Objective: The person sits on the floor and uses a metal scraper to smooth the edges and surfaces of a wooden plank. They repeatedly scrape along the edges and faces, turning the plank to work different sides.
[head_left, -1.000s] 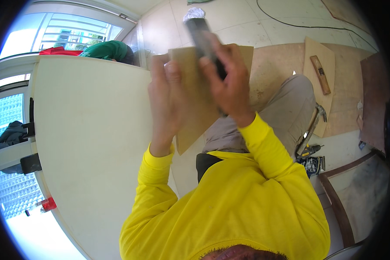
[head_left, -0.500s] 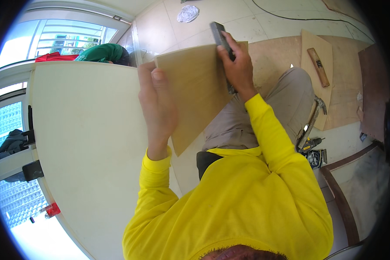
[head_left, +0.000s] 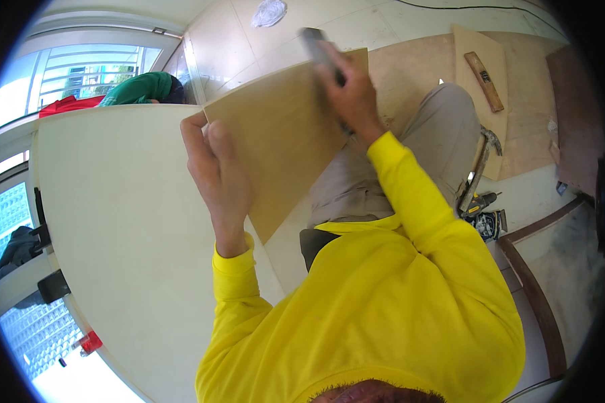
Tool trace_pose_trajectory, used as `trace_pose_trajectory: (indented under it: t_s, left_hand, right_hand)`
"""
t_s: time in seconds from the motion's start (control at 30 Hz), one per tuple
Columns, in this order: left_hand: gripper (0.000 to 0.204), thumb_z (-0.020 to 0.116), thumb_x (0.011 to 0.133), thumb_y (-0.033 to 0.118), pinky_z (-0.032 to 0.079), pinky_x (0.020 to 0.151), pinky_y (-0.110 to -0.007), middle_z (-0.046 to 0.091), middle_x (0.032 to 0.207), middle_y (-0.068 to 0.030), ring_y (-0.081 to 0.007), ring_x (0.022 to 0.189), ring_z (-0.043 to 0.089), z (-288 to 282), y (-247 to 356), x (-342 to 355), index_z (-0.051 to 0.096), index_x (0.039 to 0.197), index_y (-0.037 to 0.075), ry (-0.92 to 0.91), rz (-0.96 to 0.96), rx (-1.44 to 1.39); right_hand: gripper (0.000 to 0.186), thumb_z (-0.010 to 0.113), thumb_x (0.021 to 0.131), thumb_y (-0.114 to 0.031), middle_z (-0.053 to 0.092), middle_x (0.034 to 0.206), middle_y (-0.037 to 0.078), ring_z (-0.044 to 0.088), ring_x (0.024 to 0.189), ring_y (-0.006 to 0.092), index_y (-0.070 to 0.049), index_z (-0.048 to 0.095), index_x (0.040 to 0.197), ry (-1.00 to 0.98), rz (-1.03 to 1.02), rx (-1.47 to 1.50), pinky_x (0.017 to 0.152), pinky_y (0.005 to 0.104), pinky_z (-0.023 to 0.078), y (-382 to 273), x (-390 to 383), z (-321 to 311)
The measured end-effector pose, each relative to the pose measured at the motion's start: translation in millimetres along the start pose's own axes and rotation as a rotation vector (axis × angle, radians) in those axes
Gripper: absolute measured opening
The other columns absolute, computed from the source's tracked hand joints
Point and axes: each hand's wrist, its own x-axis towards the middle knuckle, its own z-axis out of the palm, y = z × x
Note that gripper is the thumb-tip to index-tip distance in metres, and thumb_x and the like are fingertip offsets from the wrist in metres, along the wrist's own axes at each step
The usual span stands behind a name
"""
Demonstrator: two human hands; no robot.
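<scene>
A thin light-brown wooden panel (head_left: 275, 148) stands tilted before me. My left hand (head_left: 212, 158) is closed on its left edge, fingers behind and thumb on the near side. My right hand (head_left: 351, 91) grips a long dark grey bar-shaped block (head_left: 312, 41) against the panel's face, toward its right side. Motion smears the block, and the hand covers its middle, so its exact kind does not show.
To my left spreads a large white board (head_left: 121, 221). On the right, a wooden hand plane (head_left: 484, 81) rests on a plywood piece (head_left: 474, 47); a claw hammer (head_left: 480, 161) and a power drill (head_left: 478, 203) lie beside my knee. A person in green (head_left: 141, 88) bends beyond the board.
Both hands, the panel and the block have shifted left in the picture, as has most of the surrounding scene. The block still lies against the panel, with my right hand around it.
</scene>
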Motion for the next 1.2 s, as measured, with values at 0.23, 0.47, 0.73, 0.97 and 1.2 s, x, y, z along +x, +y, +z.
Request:
trace_pose_trajectory:
  t_s: [0.23, 0.47, 0.73, 0.97, 1.2]
  left_hand:
    - [0.02, 0.08, 0.116, 0.022, 0.039, 0.068, -0.027, 0.059, 0.087, 0.0026, -0.0053, 0.073, 0.046, -16, 2, 21, 0.076, 0.126, 0.006, 0.015, -0.005, 0.161]
    - [0.03, 0.081, 0.116, 0.026, 0.028, 0.063, -0.029, 0.046, 0.068, 0.0086, -0.0031, 0.067, 0.035, -1, 2, 42, 0.076, 0.095, 0.005, 0.152, 0.006, 0.251]
    - [0.042, 0.067, 0.128, 0.038, 0.047, 0.072, -0.026, 0.074, 0.082, -0.0017, -0.0047, 0.075, 0.06, 14, 12, 47, 0.074, 0.107, 0.003, 0.22, -0.043, 0.149]
    - [0.041, 0.06, 0.131, 0.036, 0.055, 0.086, -0.032, 0.08, 0.098, -0.0098, -0.0093, 0.09, 0.067, 6, 9, 29, 0.067, 0.108, 0.002, 0.213, -0.005, 0.298]
    - [0.04, 0.064, 0.13, 0.035, 0.054, 0.086, -0.03, 0.079, 0.102, -0.009, -0.0099, 0.091, 0.066, -9, -5, 22, 0.065, 0.108, 0.002, 0.208, -0.038, 0.302]
  right_hand:
    - [0.059, 0.075, 0.115, -0.052, 0.078, 0.129, 0.022, 0.077, 0.12, 0.0428, -0.029, 0.071, 0.169, 0.306, 0.129, -0.088, 0.105, 0.0521, 0.06, 161, 34, -13]
    - [0.06, 0.077, 0.115, -0.045, 0.078, 0.132, 0.017, 0.075, 0.116, 0.0323, -0.02, 0.07, 0.17, 0.335, 0.09, -0.066, 0.103, 0.0431, 0.06, 143, 1, -38]
    - [0.063, 0.077, 0.114, -0.046, 0.073, 0.125, 0.015, 0.078, 0.1, 0.0332, -0.027, 0.069, 0.173, 0.122, -0.538, 0.063, 0.08, 0.0449, 0.066, -45, -61, -13]
    - [0.063, 0.078, 0.113, -0.047, 0.074, 0.121, 0.015, 0.079, 0.098, 0.0361, -0.032, 0.069, 0.173, 0.077, -0.405, 0.086, 0.079, 0.047, 0.066, -52, -61, 14]
    - [0.06, 0.072, 0.114, -0.057, 0.076, 0.124, 0.017, 0.077, 0.117, 0.0395, -0.033, 0.073, 0.169, 0.069, 0.059, -0.206, 0.101, 0.0511, 0.061, 87, 72, 20]
